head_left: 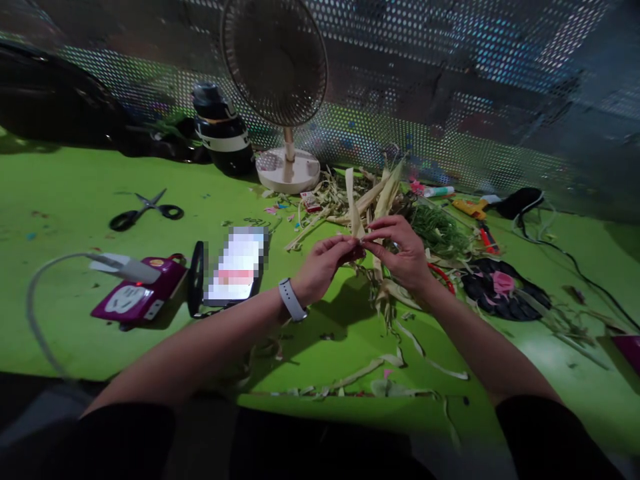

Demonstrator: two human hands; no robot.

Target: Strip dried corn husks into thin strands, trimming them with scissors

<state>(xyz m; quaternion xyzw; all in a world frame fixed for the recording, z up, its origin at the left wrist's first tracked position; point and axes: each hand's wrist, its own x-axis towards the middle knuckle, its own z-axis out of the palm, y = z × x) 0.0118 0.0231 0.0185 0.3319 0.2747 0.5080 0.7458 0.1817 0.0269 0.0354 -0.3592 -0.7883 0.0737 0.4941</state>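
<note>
My left hand [324, 265], with a pale watch band on its wrist, is closed in a pinch on a pale corn husk strip [353, 200]. The strip stands up from the fingertips. My right hand [400, 252] meets it at the same spot, thumb and index finger pinched at the base of the strip while the other fingers are held out. Just behind the hands lies a heap of dried corn husks [387, 193], with shredded green strands [437, 230] to its right. The exact grip at the fingertips is too small to make out.
A fan [289, 170] and a dark bottle [225, 143] stand at the back. Scissors [145, 210], a purple power strip [145, 293] and a lit phone [235, 267] lie left. Right are a black tray [530, 290], a yellow glue gun [470, 208] and its cable. Husk scraps litter the front edge.
</note>
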